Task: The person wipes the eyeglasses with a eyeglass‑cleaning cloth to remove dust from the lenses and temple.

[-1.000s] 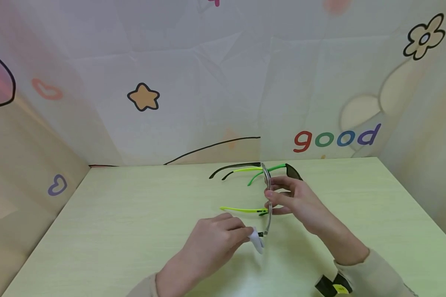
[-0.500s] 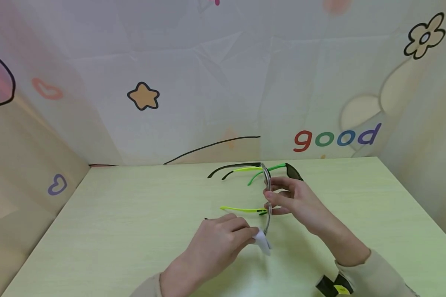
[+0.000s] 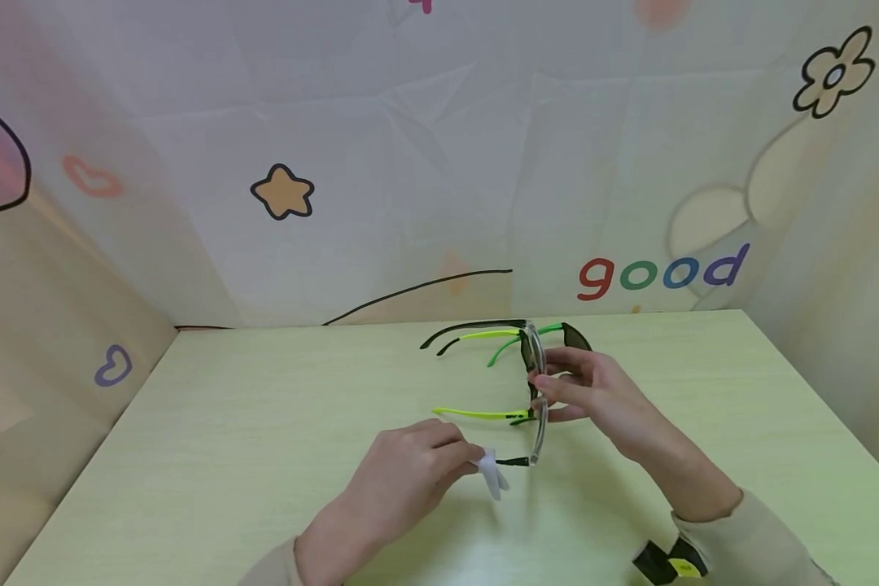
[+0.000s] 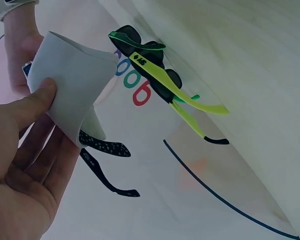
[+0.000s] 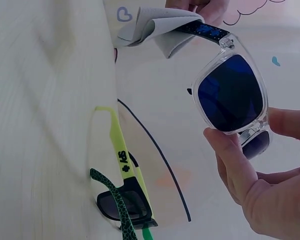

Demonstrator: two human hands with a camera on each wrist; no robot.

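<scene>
Sunglasses with a clear frame, dark blue lenses and black speckled temples (image 5: 232, 95) are held above the table by my right hand (image 3: 608, 399), its thumb and fingers at the bridge. A light grey cloth (image 4: 72, 75) is pinched by my left hand (image 3: 410, 480), folded around the near temple. The speckled tip of that temple (image 4: 106, 146) pokes out of the cloth in the left wrist view. Behind the held pair, sunglasses with yellow-green temples (image 3: 483, 415) and a pair with green temples (image 5: 120, 210) rest on the table, partly hidden by my right hand.
A black object with a yellow patch (image 3: 655, 561) lies at the near right, partly under my right sleeve. The pale table (image 3: 227, 407) meets a printed cloth backdrop (image 3: 410, 203) at its far edge, with side curtains at left and right.
My left hand and the cloth first moved right to the hinge, then slid back left along the temple. The clear sunglasses and my right hand have shifted slightly right.
</scene>
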